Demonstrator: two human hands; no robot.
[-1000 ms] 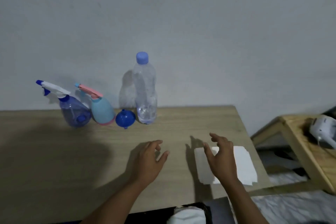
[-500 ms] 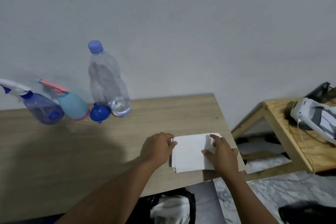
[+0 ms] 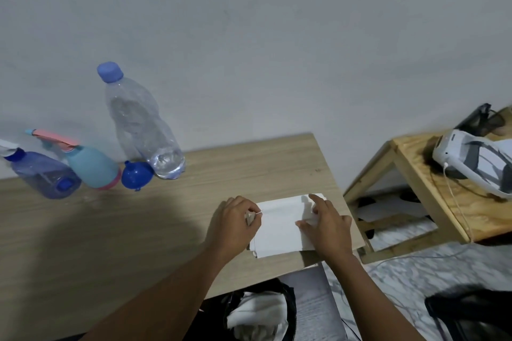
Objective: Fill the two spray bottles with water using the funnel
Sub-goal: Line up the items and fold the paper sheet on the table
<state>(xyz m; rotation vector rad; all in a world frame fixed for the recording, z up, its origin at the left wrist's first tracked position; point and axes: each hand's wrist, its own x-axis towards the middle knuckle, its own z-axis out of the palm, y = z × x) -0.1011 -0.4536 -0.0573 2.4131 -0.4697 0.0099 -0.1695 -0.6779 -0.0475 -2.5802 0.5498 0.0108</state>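
Left hand (image 3: 234,220) pinches white paper stack (image 3: 279,227) at its 9 o'clock edge, right hand (image 3: 328,230) touches 3 o'clock edge, grip unclear; best peel 1 sheet slowly

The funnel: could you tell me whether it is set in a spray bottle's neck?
No, the funnel lies on the table between the light blue spray bottle and the water bottle, in neither neck.
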